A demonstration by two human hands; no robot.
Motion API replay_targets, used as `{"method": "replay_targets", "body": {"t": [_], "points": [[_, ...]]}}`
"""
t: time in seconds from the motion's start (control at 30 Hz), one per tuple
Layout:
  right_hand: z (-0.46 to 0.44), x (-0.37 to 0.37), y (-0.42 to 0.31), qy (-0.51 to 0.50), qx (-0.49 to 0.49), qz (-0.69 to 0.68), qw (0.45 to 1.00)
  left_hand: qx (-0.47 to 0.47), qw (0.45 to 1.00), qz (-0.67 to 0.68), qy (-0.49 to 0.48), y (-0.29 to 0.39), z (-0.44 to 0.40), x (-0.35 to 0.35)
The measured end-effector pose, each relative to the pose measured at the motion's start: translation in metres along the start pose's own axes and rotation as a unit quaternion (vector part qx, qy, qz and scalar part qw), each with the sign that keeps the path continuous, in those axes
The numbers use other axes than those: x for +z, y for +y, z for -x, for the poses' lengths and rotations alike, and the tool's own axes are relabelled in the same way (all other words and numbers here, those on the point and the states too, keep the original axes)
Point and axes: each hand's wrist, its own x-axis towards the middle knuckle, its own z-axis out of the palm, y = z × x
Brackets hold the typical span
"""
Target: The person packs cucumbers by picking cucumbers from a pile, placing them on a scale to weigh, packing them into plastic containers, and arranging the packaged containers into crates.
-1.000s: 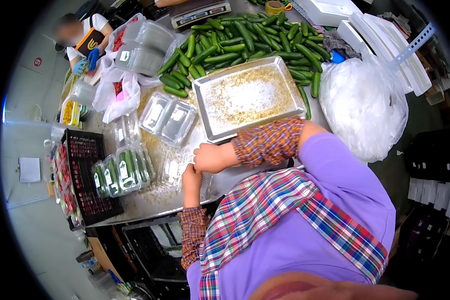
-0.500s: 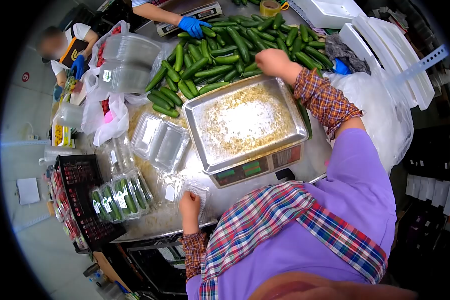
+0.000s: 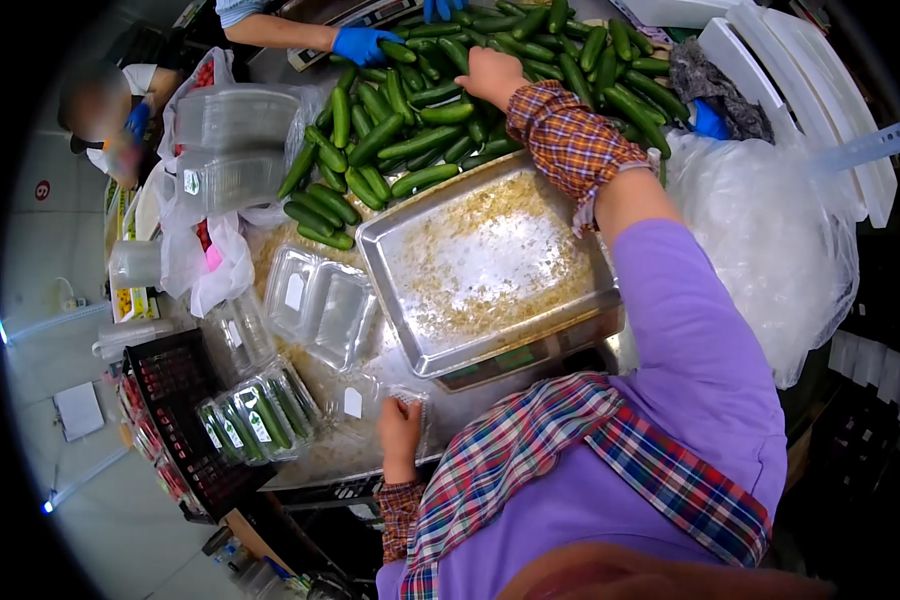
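Observation:
My right hand [image 3: 492,76] reaches over the heap of cucumbers [image 3: 400,115], its fingers curled down onto a cucumber [image 3: 455,54]; the fingertips are partly hidden. Low on the table, my left hand [image 3: 400,430] is closed at the edge of a clear plastic container [image 3: 352,402] with a white label. Between my hands, a shallow metal tray [image 3: 490,250], wet and speckled with brown bits, sits on a scale [image 3: 515,362]. Open clear clamshell containers [image 3: 320,300] lie left of the tray. Packed cucumber containers [image 3: 255,415] stand farther left.
A co-worker's blue-gloved hand [image 3: 365,45] touches the far side of the heap. Stacked clear containers [image 3: 235,130] stand at the back left, a black crate [image 3: 175,400] at the left edge. A large clear plastic bag [image 3: 760,240] and white foam boxes [image 3: 830,110] are on the right.
My right hand has moved left and farther back over the cucumbers. The left hand stays closed at the clear container. The view has shifted slightly, and a second blue glove shows at the top.

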Motion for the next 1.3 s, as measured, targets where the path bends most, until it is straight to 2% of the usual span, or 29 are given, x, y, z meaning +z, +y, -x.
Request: {"method": "replay_targets", "body": {"t": [0.03, 0.13, 0.2, 0.27, 0.3, 0.33, 0.37, 0.4, 0.47, 0.53, 0.6, 0.67, 0.73, 0.77, 0.8, 0.87, 0.97, 1.0, 1.13, 1.27, 1.3], "points": [[-0.003, 0.007, 0.000, 0.033, 0.012, 0.008, 0.999, -0.005, 1.000, -0.012, -0.006, -0.005, -0.001, 0.004], [-0.008, -0.007, 0.010, 0.008, 0.004, -0.034, 0.999, 0.002, 1.000, -0.018, 0.014, -0.005, 0.010, 0.005], [-0.002, -0.025, 0.019, 0.072, 0.010, -0.147, 0.986, -0.002, 1.000, -0.016, 0.021, -0.009, 0.008, 0.008], [0.004, -0.052, 0.033, 0.046, 0.048, -0.333, 0.941, -0.004, 1.000, -0.006, 0.028, -0.010, 0.008, 0.012], [0.007, -0.062, 0.044, -0.018, 0.086, -0.538, 0.838, -0.010, 1.000, 0.002, 0.025, -0.002, 0.018, 0.007], [0.008, -0.067, 0.059, -0.073, 0.120, -0.714, 0.686, -0.009, 1.000, 0.008, 0.028, 0.000, 0.018, 0.006], [0.007, -0.075, 0.079, -0.125, 0.132, -0.805, 0.565, -0.010, 0.999, 0.009, 0.030, 0.002, 0.018, 0.006], [0.023, -0.094, 0.080, -0.112, 0.124, -0.841, 0.515, -0.009, 0.999, 0.008, 0.033, 0.004, 0.016, 0.005], [0.047, -0.108, 0.091, -0.081, 0.093, -0.823, 0.554, -0.013, 0.999, 0.012, 0.035, 0.007, 0.014, 0.004], [0.066, -0.121, 0.096, -0.215, 0.037, -0.809, 0.546, -0.024, 0.999, 0.017, 0.034, 0.007, 0.013, 0.005], [0.095, -0.128, 0.075, -0.202, 0.073, -0.654, 0.725, -0.016, 0.999, 0.015, 0.038, 0.004, 0.013, 0.007], [0.113, -0.126, 0.053, -0.203, 0.040, -0.489, 0.847, -0.007, 0.999, 0.014, 0.043, 0.004, 0.012, 0.006], [0.105, -0.107, 0.050, -0.110, -0.027, -0.305, 0.946, 0.004, 0.999, 0.013, 0.049, 0.008, 0.014, 0.003], [0.096, -0.097, 0.049, -0.075, 0.003, -0.326, 0.942, 0.002, 0.999, 0.018, 0.047, 0.007, 0.016, 0.002], [0.078, -0.079, 0.052, -0.086, 0.036, -0.363, 0.927, 0.000, 0.999, 0.022, 0.046, 0.006, 0.016, 0.003], [0.042, -0.074, 0.047, -0.136, 0.046, -0.249, 0.958, -0.003, 0.999, 0.025, 0.048, 0.007, 0.017, 0.003], [0.005, -0.034, 0.043, -0.005, 0.021, -0.076, 0.997, 0.005, 0.998, 0.020, 0.057, 0.008, 0.016, 0.003], [0.002, -0.045, 0.034, -0.066, 0.057, -0.050, 0.995, 0.004, 0.998, 0.021, 0.057, 0.010, 0.022, -0.001], [-0.015, -0.019, 0.014, -0.044, 0.038, 0.094, 0.994, 0.003, 0.998, 0.023, 0.065, 0.008, 0.020, 0.002], [-0.010, -0.019, -0.002, -0.073, 0.019, 0.178, 0.981, -0.011, 0.998, 0.033, 0.060, 0.008, 0.024, 0.003], [-0.015, -0.008, 0.001, -0.050, 0.013, 0.197, 0.979, -0.012, 0.997, 0.037, 0.060, 0.006, 0.023, 0.006]]}}
